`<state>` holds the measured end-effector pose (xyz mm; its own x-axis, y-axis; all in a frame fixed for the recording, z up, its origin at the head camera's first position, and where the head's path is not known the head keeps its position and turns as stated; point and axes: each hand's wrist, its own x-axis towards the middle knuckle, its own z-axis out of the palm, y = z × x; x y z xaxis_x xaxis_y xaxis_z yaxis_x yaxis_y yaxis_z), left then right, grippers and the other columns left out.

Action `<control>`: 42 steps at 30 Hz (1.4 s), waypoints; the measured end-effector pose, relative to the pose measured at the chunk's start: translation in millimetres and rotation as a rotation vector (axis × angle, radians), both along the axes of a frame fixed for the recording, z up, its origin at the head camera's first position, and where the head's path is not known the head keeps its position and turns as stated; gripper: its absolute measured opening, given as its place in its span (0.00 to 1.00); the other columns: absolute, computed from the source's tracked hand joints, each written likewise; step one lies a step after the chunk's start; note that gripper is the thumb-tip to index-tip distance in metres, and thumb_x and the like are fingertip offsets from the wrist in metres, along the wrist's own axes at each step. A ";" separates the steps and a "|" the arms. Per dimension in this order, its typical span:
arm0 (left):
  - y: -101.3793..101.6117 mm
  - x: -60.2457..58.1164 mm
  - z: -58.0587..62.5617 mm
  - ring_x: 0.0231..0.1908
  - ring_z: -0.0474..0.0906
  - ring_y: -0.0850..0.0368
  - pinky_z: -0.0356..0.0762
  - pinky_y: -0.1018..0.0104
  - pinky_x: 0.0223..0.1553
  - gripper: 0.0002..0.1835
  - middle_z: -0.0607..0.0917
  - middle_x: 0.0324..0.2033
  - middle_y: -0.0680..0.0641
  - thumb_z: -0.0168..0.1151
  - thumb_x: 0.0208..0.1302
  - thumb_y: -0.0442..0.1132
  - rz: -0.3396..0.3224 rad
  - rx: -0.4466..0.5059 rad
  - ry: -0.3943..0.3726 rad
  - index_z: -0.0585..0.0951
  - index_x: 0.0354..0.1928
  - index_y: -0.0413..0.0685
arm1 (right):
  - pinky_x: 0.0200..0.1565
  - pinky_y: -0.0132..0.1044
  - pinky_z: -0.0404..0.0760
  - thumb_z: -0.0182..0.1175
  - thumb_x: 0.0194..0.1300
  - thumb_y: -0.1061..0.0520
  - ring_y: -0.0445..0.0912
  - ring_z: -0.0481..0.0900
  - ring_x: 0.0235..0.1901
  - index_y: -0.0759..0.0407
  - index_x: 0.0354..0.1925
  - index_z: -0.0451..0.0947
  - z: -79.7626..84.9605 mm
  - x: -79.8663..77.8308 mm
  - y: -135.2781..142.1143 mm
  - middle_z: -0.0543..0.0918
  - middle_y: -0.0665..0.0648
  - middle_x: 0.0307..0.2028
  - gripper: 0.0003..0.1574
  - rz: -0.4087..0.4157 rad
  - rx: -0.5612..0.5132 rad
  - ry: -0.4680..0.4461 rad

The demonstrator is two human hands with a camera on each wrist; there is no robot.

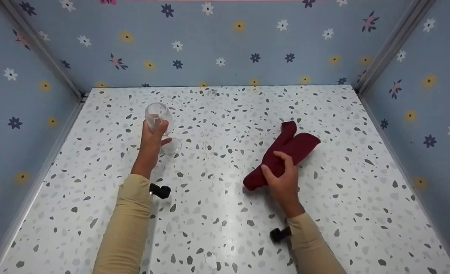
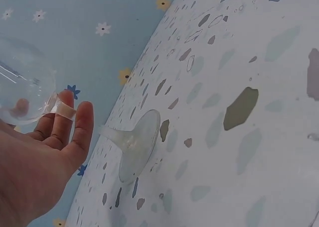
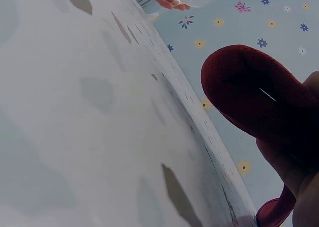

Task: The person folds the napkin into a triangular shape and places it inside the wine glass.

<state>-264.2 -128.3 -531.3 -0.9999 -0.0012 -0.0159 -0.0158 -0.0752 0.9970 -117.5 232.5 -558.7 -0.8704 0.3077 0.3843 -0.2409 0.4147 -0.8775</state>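
On the left side of the table, my left hand (image 1: 151, 142) grips a clear wine glass (image 1: 160, 114) around the lower bowl and stem. In the left wrist view, the fingers cover part of the stem, and the round foot (image 2: 140, 146) shows beyond them, close to the tabletop. My right hand (image 1: 284, 182), to the right, holds a dark red cloth (image 1: 286, 152) between thumb and fingers. The cloth is bunched and folded, with two loose ends spreading away from me. In the right wrist view, the cloth (image 3: 249, 87) hides much of that hand.
The white speckled tabletop (image 1: 225, 114) carries small clear wet-looking marks (image 1: 205, 146) between the hands. Blue flower-patterned panels (image 1: 225, 42) stand at the back and both sides. A small black device (image 1: 160, 191) sits on each wrist.
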 end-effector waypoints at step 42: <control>19.7 10.3 -8.5 0.60 0.73 0.35 0.72 0.47 0.56 0.47 0.69 0.64 0.40 0.61 0.65 0.62 -0.020 0.021 0.042 0.50 0.76 0.52 | 0.55 0.47 0.70 0.73 0.60 0.56 0.50 0.68 0.56 0.53 0.60 0.75 -2.5 0.7 1.0 0.70 0.61 0.58 0.31 0.009 -0.001 0.022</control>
